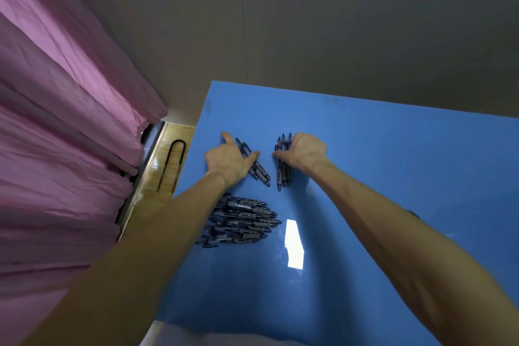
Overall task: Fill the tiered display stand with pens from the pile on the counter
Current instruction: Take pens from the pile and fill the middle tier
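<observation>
A pile of dark pens [241, 218] lies on the blue counter [379, 166], partly under my left forearm. Farther out, my left hand [227, 161] rests on a small bunch of pens [259, 170], its fingers spread over them and the thumb against them. My right hand [304, 152] curls around a second small bunch of pens [282, 174] that lies pointing toward me. No tiered display stand is in view.
A pink curtain [61, 126] hangs along the left. Between it and the counter is a strip of wooden floor with a black U-shaped metal loop [172, 164]. A grey wall [337, 22] stands behind the counter. A bright light reflection [293, 244] shows on the counter.
</observation>
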The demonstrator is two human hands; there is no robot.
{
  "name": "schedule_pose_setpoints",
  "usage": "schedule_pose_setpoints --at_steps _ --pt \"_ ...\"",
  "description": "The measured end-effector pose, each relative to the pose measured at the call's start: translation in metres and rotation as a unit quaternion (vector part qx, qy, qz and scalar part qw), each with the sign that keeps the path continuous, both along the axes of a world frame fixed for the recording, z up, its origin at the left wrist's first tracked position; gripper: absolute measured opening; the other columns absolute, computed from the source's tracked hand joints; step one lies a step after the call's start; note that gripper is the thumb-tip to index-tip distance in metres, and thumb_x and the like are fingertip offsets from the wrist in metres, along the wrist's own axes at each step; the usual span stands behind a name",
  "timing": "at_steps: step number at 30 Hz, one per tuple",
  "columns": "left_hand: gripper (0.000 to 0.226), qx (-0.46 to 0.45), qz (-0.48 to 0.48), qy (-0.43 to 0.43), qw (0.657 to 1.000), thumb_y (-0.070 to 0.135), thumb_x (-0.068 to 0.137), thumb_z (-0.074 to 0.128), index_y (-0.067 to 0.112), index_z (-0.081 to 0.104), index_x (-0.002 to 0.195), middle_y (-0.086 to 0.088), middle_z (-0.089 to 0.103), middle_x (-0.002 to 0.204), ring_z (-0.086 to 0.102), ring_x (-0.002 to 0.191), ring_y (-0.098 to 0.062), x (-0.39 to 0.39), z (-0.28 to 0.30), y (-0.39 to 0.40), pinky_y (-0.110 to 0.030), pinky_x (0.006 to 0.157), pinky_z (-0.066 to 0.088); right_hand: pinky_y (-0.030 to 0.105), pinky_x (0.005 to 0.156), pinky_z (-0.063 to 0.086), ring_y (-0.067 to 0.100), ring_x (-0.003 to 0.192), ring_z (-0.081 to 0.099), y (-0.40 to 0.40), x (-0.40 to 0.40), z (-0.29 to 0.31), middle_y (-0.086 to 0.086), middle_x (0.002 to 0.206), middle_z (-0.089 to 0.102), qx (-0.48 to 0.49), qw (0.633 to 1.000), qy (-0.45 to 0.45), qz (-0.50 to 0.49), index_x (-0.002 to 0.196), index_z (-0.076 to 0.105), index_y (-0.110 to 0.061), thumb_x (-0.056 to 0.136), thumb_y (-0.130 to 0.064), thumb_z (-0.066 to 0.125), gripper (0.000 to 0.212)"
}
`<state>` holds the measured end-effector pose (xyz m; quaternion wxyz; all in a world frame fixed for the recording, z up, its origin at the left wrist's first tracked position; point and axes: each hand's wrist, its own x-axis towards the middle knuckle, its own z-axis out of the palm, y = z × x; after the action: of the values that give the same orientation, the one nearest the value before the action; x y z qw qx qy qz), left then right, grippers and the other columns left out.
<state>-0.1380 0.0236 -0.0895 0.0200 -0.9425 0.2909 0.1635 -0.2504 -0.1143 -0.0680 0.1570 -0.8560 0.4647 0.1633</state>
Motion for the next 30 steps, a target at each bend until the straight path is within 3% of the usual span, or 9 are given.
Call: schedule_pose_setpoints --at_steps 4,8,10,13,16,20,23,26,30 --pt "0.085 -0.001 -0.017 0.008 1.0 0.062 0.094 0.056 0.001 0.028 0.146 -0.008 0.07 0.103 0.069 0.093 -0.03 0.0 -0.002 -0.016 -0.035 0.068 0.042 0.027 0.073 0.044 0.022 0.088 0.057 -0.003 0.007 -0.003 0.0 0.1 0.063 0.046 0.999 -0.022 -0.012 0.099 0.053 -0.02 0.086 -0.048 0.07 0.035" --pt "0.072 -0.014 -0.03 0.042 0.999 0.048 0.091 0.065 0.002 0.034 0.137 -0.01 0.067 0.111 0.068 0.097 -0.031 -0.006 -0.002 -0.034 -0.034 0.068 0.041 0.028 0.075 0.042 0.022 0.09 0.058 -0.004 0.011 -0.005 -0.001 0.094 0.059 0.074 0.997 -0.027 -0.012 0.098 0.053 -0.019 0.086 -0.047 0.068 0.033" --pt "0.075 0.005 -0.036 0.045 0.998 0.044 0.091 0.067 -0.001 0.033 0.141 -0.012 0.063 0.121 0.067 0.106 -0.031 -0.008 -0.003 -0.042 -0.034 0.071 0.044 0.028 0.073 0.042 0.023 0.087 0.058 -0.006 0.01 -0.006 -0.001 0.091 0.06 0.065 0.997 -0.03 -0.005 0.091 0.053 -0.019 0.087 -0.045 0.064 0.028" --pt "0.057 0.051 -0.094 0.003 0.994 0.03 0.098 0.06 -0.001 0.034 0.138 -0.015 0.058 0.132 0.064 0.115 -0.031 -0.011 -0.007 -0.045 -0.036 0.078 0.046 0.028 0.071 0.039 0.026 0.085 0.058 -0.006 0.002 -0.01 0.001 0.084 0.058 0.051 0.997 -0.055 -0.009 0.074 0.048 -0.021 0.089 -0.042 0.058 0.028" --pt "0.035 0.009 -0.114 0.0 0.993 0.024 0.104 0.047 0.003 0.037 0.129 -0.017 0.058 0.127 0.065 0.109 -0.036 -0.007 -0.012 -0.038 -0.039 0.074 0.042 0.03 0.068 0.039 0.027 0.081 0.058 -0.002 -0.005 -0.016 0.001 0.076 0.057 0.056 0.995 -0.076 -0.013 0.069 0.047 -0.019 0.091 -0.042 0.055 0.032" --pt "0.019 -0.09 -0.068 0.088 0.99 0.027 0.104 0.042 0.009 0.035 0.107 -0.016 0.062 0.105 0.054 0.082 -0.036 0.012 -0.004 -0.027 -0.039 0.068 0.036 0.03 0.064 0.038 0.027 0.075 0.055 -0.002 -0.015 -0.017 0.001 0.07 0.054 0.049 0.993 -0.106 -0.029 0.071 0.051 -0.016 0.089 -0.038 0.057 0.029" --pt "0.027 -0.121 -0.048 0.123 0.984 0.036 0.105 0.049 0.01 0.041 0.102 -0.007 0.055 0.088 0.052 0.082 -0.032 0.021 0.008 -0.021 -0.038 0.067 0.037 0.032 0.067 0.04 0.031 0.078 0.056 -0.006 -0.025 -0.015 0.004 0.078 0.058 0.028 0.99 -0.138 -0.022 0.079 0.054 -0.014 0.09 -0.036 0.056 0.025" --pt "0.028 -0.175 -0.029 0.183 0.967 0.039 0.103 0.055 0.013 0.046 0.096 -0.003 0.055 0.084 0.056 0.083 -0.03 0.019 0.019 -0.018 -0.039 0.07 0.042 0.031 0.067 0.041 0.032 0.085 0.062 -0.004 -0.034 -0.016 0.005 0.082 0.062 0.025 0.994 -0.108 -0.01 0.082 0.056 -0.014 0.091 -0.033 0.055 0.021" --pt "0.03 -0.229 -0.031 0.236 0.944 0.039 0.104 0.056 0.019 0.043 0.085 -0.002 0.065 0.084 0.058 0.078 -0.024 0.007 0.03 -0.014 -0.042 0.072 0.045 0.031 0.073 0.042 0.031 0.102 0.064 -0.001 -0.035 -0.019 0.009 0.111 0.069 -0.028 0.998 -0.054 0.016 0.112 0.061 -0.012 0.099 -0.036 0.049 0.03"
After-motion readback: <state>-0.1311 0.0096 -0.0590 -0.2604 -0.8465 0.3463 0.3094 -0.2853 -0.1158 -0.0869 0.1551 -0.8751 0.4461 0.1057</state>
